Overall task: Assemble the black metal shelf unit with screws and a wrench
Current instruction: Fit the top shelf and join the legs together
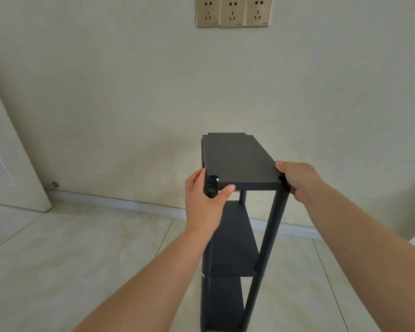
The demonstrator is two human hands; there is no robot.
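Note:
A black metal shelf unit (237,159) stands upright on the floor before me, with a top panel, a middle shelf (235,236) and a lower one below. My left hand (204,200) wraps the near left post (211,185) at the top corner, thumb under the panel's front edge. My right hand (297,178) grips the near right top corner, above the right post (271,236). A silver screw head (203,275) shows on the left post at middle shelf height. No wrench or loose screws are in view.
A beige wall (153,104) rises close behind the shelf, with three gold sockets (234,10) high up. A white door (7,164) and a door stop (52,185) are at the left. The floor (82,259) is pale tile.

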